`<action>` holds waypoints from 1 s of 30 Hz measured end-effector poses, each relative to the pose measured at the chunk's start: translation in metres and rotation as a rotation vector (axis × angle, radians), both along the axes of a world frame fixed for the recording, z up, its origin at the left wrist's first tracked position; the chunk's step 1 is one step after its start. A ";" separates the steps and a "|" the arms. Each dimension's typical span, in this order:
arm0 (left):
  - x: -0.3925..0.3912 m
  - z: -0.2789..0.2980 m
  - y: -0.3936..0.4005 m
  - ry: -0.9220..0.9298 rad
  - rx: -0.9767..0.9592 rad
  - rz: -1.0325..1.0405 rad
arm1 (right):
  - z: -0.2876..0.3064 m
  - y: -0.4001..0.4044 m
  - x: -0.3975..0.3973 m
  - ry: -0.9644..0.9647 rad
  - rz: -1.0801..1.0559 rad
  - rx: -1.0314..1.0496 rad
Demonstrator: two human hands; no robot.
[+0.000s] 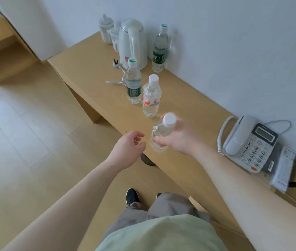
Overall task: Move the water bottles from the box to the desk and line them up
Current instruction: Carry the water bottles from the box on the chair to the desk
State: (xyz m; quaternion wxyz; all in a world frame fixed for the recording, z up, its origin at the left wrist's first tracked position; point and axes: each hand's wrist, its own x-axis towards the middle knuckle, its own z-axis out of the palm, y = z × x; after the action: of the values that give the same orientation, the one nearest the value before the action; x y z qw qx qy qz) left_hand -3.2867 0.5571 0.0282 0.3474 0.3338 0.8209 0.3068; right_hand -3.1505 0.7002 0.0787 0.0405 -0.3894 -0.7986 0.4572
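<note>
Water-filled bottle gripped by right hand fingers above desk; left hand loose, empty.

On the light wooden tabletop the front left part is free, while the white electric kettle, its grey cord, two standing clear plastic bottles and the grey telephone at right block the way.

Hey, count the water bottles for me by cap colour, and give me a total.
Green cap: 2, one by the wall, one in front of the kettle.
White cap: 2, one standing on the desk, one held in the right hand.
Total: 4 bottles.
</note>
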 end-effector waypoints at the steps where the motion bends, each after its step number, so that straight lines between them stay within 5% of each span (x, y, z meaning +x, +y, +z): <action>1: -0.005 0.000 0.003 -0.001 0.002 -0.009 | 0.000 0.004 -0.004 0.004 -0.021 0.003; 30: -0.052 -0.022 0.086 0.000 -0.105 -0.041 | -0.043 0.097 -0.048 -0.022 -0.087 -0.062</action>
State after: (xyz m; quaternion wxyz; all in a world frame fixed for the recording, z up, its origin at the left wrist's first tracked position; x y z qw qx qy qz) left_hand -3.3389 0.6427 0.0066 0.3706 0.3317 0.8288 0.2562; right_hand -3.1986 0.7968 0.0352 0.0392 -0.4298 -0.7668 0.4752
